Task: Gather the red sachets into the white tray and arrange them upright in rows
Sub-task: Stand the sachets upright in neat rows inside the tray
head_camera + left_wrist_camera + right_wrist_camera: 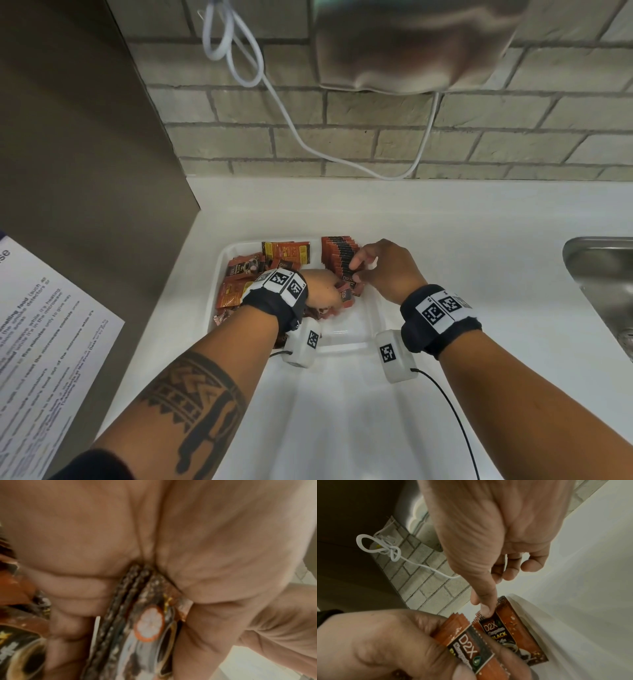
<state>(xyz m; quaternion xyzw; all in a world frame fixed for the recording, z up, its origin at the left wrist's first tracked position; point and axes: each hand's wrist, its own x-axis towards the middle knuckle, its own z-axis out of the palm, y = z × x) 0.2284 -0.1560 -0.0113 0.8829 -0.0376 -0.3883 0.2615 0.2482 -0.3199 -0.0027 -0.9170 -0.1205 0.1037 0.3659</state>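
left hand (322, 287): a small bundle of red sachets (467, 639) is gripped over the white tray (356, 329) | right hand (383, 267): upright sachet row (340, 255) at the tray's 1 o'clock is touched by a fingertip (485, 609), other fingers loosely curled | loose sachets (239, 287) are piled at 9 o'clock | tray is set on tabletop (479, 274)

head view steeply down over tray (371, 322), wrist views close along fingers (both show sachets (508, 632))

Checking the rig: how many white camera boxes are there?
2, seemingly none hidden. One white box hangs under the left wrist; the other under the right wrist, trailing a black cable.
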